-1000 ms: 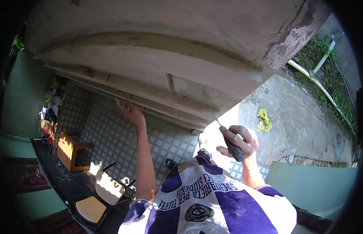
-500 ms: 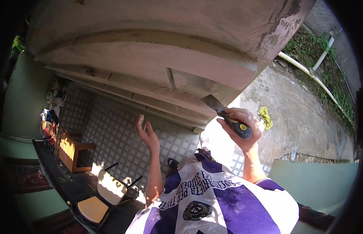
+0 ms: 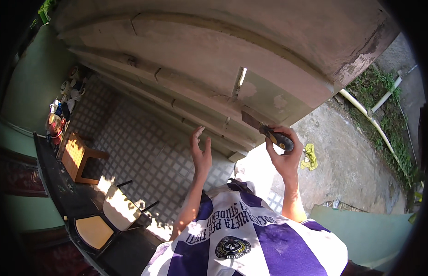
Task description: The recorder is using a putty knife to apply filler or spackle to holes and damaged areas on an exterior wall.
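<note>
My right hand point(image 3: 285, 158) grips a putty knife point(image 3: 252, 118) by its dark-and-yellow handle, blade angled up and left. The blade lies over the ledges point(image 3: 207, 110) of a pinkish, patchy plastered structure point(image 3: 200, 46); I cannot tell whether it touches them. Just above the blade is a narrow recess point(image 3: 240, 83) with flaking paint around it. My left hand point(image 3: 200, 154) is raised to the left of the knife, empty, fingers apart and slightly curled, below the lower ledges.
A wooden stool point(image 3: 80, 158), chairs point(image 3: 92, 232) and several containers point(image 3: 69, 94) line the left side. Below lies a checkered tile floor point(image 3: 136, 133). At right are sunlit concrete point(image 3: 338, 170) with a yellow-green cloth point(image 3: 309, 157), white pipes point(image 3: 361, 106), weeds and a low pale-green wall point(image 3: 361, 234).
My left hand has moved rightward, closer to the knife. My right hand has risen and turned the blade over to point up-left. The view has shifted, showing the structure at a different angle.
</note>
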`<state>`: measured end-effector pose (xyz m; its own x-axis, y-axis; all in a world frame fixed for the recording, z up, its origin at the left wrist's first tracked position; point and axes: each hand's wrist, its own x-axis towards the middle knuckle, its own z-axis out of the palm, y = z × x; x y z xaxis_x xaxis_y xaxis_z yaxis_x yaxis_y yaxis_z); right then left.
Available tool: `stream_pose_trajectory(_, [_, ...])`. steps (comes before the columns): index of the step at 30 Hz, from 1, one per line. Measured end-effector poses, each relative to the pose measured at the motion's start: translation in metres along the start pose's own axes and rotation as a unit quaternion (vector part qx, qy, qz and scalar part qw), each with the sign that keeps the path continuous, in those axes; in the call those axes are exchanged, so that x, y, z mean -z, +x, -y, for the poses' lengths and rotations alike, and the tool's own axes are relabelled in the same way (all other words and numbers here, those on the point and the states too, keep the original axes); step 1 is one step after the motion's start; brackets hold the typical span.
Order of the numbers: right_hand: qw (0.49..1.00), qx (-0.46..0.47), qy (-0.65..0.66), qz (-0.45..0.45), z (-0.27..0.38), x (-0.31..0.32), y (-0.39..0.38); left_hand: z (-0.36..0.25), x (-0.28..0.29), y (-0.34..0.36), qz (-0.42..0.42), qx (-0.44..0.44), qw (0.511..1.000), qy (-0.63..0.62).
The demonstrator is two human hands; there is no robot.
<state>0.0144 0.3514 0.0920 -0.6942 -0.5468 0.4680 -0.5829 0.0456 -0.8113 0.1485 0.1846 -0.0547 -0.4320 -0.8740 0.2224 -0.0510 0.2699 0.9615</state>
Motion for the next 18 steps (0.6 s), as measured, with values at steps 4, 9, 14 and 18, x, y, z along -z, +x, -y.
stream_pose_trajectory(4, [0.993,-0.013,0.110,-0.038,-0.009,-0.013,-0.005,-0.004,0.004,0.002,0.035,-0.012,0.999,-0.027])
stream_pose_trajectory(9, [0.984,0.063,0.167,-0.007,-0.026,-0.025,0.008,0.016,0.001,0.051,0.033,-0.010,0.998,-0.059])
stream_pose_trajectory(14, [0.976,0.071,0.200,0.047,-0.020,-0.032,0.043,0.009,-0.028,0.165,-0.089,0.267,0.956,-0.086])
stream_pose_trajectory(18, [0.984,0.096,0.146,0.042,-0.007,-0.047,0.073,0.015,-0.047,0.238,-0.170,0.350,0.921,-0.008])
